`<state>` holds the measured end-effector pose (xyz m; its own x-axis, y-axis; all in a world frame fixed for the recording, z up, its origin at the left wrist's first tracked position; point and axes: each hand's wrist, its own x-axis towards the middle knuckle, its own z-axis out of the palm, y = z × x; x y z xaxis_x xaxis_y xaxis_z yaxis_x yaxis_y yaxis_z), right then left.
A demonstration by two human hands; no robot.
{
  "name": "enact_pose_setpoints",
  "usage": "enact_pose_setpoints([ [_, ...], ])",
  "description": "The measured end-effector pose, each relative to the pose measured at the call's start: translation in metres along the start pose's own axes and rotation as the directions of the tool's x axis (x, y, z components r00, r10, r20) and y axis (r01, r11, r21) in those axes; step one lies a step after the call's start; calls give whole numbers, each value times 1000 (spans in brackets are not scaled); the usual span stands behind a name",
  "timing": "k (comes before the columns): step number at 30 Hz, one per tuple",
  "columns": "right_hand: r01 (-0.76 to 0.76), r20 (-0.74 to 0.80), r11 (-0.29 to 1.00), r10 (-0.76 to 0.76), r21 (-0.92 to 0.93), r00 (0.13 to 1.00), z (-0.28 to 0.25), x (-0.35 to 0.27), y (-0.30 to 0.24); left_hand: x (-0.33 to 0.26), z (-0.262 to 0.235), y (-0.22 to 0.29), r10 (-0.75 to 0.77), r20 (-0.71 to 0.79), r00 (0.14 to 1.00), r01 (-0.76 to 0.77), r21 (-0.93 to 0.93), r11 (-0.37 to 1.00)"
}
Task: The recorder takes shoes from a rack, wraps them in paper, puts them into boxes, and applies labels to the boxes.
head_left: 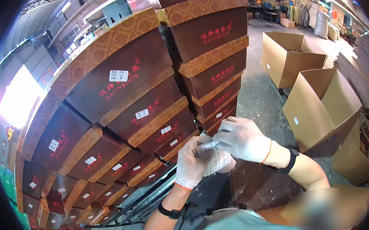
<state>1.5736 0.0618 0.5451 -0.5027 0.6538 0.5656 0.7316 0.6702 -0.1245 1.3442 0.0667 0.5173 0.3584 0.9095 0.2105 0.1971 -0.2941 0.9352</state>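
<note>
Gloves: both my hands wear white knit gloves with orange cuffs.
Left hand: fingers curled around a white sheet of small stickers, holding it from below.
Right hand: fingertips pressed together, pinching one sticker at the sheet's top edge.
Sticker sheet: thin, flexible paper, held between my hands just in front of the stack.
Stacked boxes: dark brown cartons with tan patterned lids, red lettering on the ends, in tall columns.
Labels: small white rectangular label on most box ends.
Cardboard cartons: plain brown, flaps open, standing on the concrete floor to my right; insides appear bare.
</note>
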Motion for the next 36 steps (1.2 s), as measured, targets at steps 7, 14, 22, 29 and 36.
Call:
enact_pose_setpoints([
  [7, 187, -8, 977, -189, -103, 982, -22, 20, 3, 3, -8, -1, -32, -75, 997, 28, -56, 998],
  [14, -223, -473, 967, 255, 123, 843, -126, 137, 47, 4, -11, -3, -109, 14, 994, 108, -311, 944],
  [22, -90, -467, 986, 145, 137, 873, -76, 97, 35, -10, -19, -28, -123, 38, 992, 124, -31, 992],
  [29, -458, -643, 888, 327, -41, 692, -116, 137, 66, -15, -10, -20, -192, 54, 980, 193, -29, 981],
  [36, -324, -537, 945, 250, -47, 806, -48, 74, 73, -23, -14, -25, -201, 108, 974, 192, 85, 978],
])
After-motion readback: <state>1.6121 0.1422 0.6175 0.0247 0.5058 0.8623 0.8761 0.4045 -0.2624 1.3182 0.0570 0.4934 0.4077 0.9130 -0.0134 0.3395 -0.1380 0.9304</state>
